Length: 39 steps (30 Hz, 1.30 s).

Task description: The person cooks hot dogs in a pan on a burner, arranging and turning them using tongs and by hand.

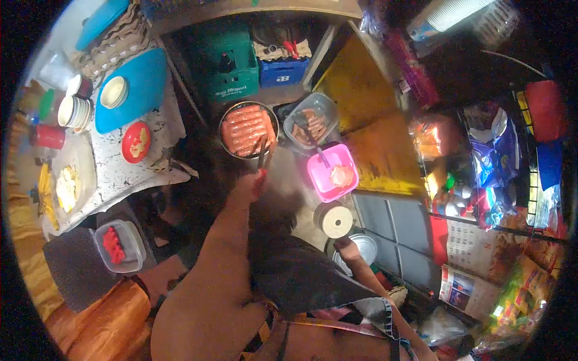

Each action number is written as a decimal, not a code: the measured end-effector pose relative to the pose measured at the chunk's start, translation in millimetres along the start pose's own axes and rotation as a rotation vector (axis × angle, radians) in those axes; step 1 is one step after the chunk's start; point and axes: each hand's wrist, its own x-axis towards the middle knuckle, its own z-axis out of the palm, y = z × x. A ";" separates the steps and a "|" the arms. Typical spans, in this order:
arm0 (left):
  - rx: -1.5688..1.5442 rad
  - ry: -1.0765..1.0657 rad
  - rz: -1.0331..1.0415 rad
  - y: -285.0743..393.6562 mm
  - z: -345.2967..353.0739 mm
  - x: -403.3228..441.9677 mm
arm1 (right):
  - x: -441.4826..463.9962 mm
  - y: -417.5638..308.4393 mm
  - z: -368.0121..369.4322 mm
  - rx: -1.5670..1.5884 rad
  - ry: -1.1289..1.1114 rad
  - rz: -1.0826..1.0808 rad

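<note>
Tongs [263,151] with red handles are held in my left hand [256,184]; their tips reach the right side of a round pan [224,133] full of red sausages [247,127]. My right hand [347,248] is lower right, its fingers closed around something dark, small and unclear, just below a round pale disc [336,221] with a central hole. A clear tub [330,114] beside the pan has more sausages and a dark spoon. Below that tub, a pink square container [319,188] holds a pale pink lump.
On the left, a cloth-covered table [114,162] carries a blue tray [147,84], stacked bowls and a red plate [133,151]. Green [232,57] and blue crates [283,75] stand beyond the pan. A yellow panel [373,144] and a packed rack [481,150] line the right.
</note>
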 end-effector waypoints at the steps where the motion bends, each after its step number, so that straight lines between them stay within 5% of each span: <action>1: 0.038 0.027 -0.010 -0.8 -4.4 1.8 | -4.0 -7.8 -3.4 -0.012 -0.004 0.016; 2: 0.076 0.054 -0.021 -2.7 -8.9 3.5 | -7.8 -15.8 -6.2 -0.024 -0.009 0.034; 5: 0.075 0.127 -0.034 2.1 3.9 -16.1 | 30.3 65.0 30.5 -0.340 0.103 -0.388; 8: 0.070 0.159 -0.058 1.2 -1.0 -8.1 | 9.2 19.8 12.2 -0.113 0.020 -0.173; 14: 0.243 -0.065 -0.002 -8.2 -36.8 46.1 | 16.3 49.3 52.0 0.164 0.105 0.021; 17: 0.216 0.119 0.022 1.1 -6.4 33.9 | 6.5 25.4 42.2 0.016 0.017 -0.033; 23: 0.173 0.078 -0.114 16.3 -4.3 36.6 | -9.1 -17.2 24.1 -0.101 -0.020 0.002; 26: 0.137 -0.007 -0.156 23.1 -8.7 35.4 | -10.5 -28.9 23.5 0.101 0.047 0.025; 29: 0.131 0.057 -0.137 35.6 8.1 5.6 | 5.6 -14.1 28.6 -0.092 0.053 0.039; 32: 0.246 -0.015 0.031 37.4 -6.3 -9.1 | 10.2 -16.2 16.4 -0.157 0.048 -0.251; 34: 0.598 0.147 0.001 56.6 9.1 -37.5 | 25.0 -5.6 26.4 0.048 0.102 -0.041; 36: 0.953 0.300 0.106 68.9 26.2 -64.3 | 54.6 37.6 49.6 -0.167 0.267 -0.348; 39: 1.391 0.480 0.385 72.8 29.9 -87.5 | 79.5 35.2 33.7 -0.376 0.146 -0.284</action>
